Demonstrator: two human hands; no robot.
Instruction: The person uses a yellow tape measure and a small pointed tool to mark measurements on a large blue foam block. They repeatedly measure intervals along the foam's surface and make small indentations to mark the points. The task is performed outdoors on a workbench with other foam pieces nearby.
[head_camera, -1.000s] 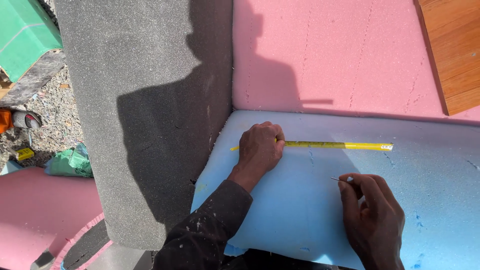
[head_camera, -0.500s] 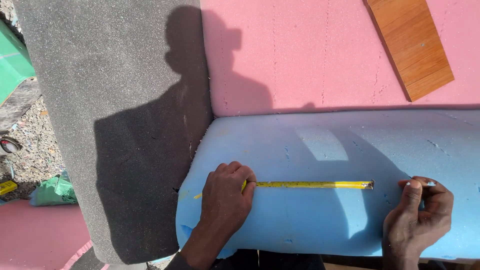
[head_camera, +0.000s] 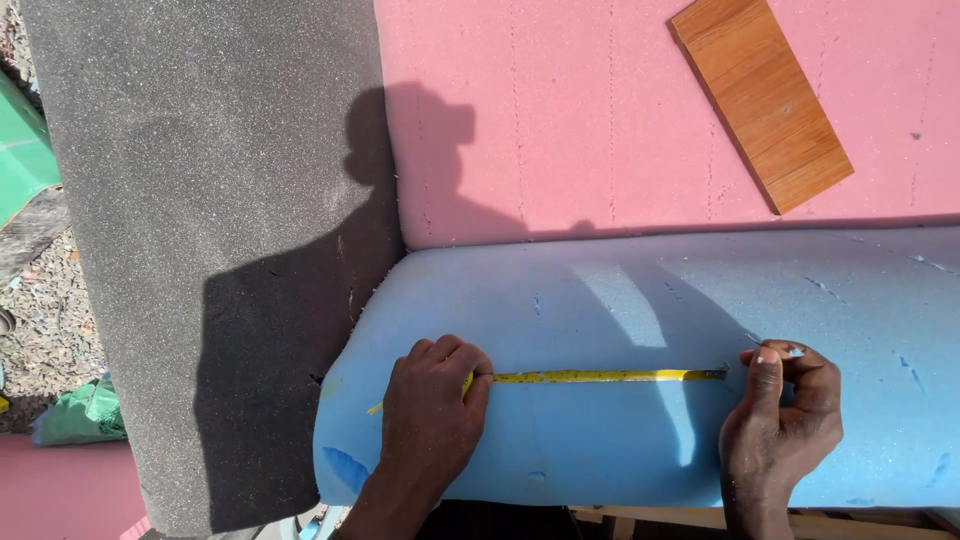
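Note:
A yellow tape measure (head_camera: 600, 377) lies flat across a blue foam sheet (head_camera: 620, 300). My left hand (head_camera: 432, 405) presses the tape's left end down onto the foam, fingers curled over it. My right hand (head_camera: 783, 415) sits at the tape's right end, fingers pinched on a small thin marking tool whose tip touches the foam beside the tape end. The tool is mostly hidden inside the hand.
A grey foam slab (head_camera: 210, 230) lies to the left of the blue sheet, a pink foam sheet (head_camera: 600, 110) behind it. A brown wooden board (head_camera: 762, 100) rests on the pink foam. Gravel ground and green material (head_camera: 80, 415) lie at far left.
The view has shifted, so the foam and tape sit lower in frame. My right hand has moved in close to the tape's right end. My left hand still holds the tape down.

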